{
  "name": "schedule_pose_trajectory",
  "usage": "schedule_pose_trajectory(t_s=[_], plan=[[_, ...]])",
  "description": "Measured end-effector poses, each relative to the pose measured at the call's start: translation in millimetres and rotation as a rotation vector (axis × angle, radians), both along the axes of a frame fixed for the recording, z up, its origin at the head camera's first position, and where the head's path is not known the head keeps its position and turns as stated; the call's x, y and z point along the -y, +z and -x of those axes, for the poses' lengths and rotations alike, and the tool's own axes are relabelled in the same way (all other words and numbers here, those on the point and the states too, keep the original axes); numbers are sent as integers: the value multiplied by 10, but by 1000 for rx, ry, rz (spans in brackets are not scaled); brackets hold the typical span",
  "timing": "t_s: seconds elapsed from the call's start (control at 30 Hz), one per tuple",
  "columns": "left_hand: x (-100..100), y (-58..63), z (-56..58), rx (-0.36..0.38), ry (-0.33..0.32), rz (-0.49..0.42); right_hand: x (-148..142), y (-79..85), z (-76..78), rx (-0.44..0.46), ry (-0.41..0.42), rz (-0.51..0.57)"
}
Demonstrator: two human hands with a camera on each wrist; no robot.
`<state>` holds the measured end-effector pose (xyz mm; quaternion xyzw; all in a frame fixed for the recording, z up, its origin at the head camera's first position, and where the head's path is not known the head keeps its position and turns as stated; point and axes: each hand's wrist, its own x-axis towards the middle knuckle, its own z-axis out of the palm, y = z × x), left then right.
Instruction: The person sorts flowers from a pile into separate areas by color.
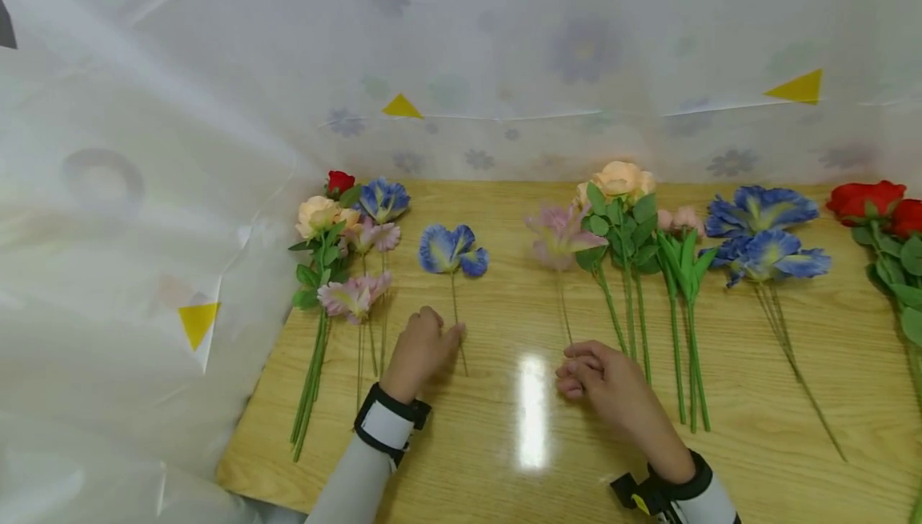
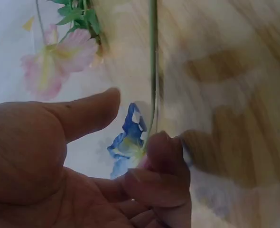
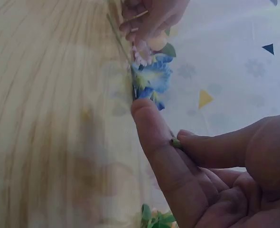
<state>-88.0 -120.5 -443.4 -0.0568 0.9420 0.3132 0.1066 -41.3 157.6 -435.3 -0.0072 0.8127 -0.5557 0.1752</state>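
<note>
My right hand [image 1: 612,384] pinches the thin stem of a pink lily-like flower [image 1: 558,236] between thumb and forefinger; the stem's cut end [image 3: 176,142] shows there in the right wrist view. That bloom looks slightly blurred and overlaps the peach roses' leaves. My left hand [image 1: 423,348] is beside the stem of a single blue flower [image 1: 452,250] that lies on the table [image 1: 497,436]. In the left wrist view its thumb [image 2: 95,111] stands apart from the loosely bent fingers [image 2: 161,190], and the green stem [image 2: 153,57] runs past the fingertips, not between them.
At left lies a mixed group: a red rose [image 1: 340,182], peach roses [image 1: 317,218], a blue flower [image 1: 384,200] and pink flowers [image 1: 354,296]. To the right are peach roses [image 1: 625,180], pink tulips [image 1: 683,222], blue flowers [image 1: 767,256] and red roses [image 1: 864,200]. A patterned curtain [image 1: 504,44] hangs behind.
</note>
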Motion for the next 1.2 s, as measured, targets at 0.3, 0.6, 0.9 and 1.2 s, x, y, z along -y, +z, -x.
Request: schedule_pose_trajectory(t_s=[0.3,0.6,0.9,1.2], plan=[[-90,-66,15,-32,-67,86,-16,-101,13,28,-37,-48],[-7,3,-58,5,-81,-40,36,-146,67,-122,1,-238],[47,41,-162,138,-13,-310,60,-165,35,-304,22,-257],[-221,246,-238,-2,-174,-517,169,-101,-61,-271,9,-4]])
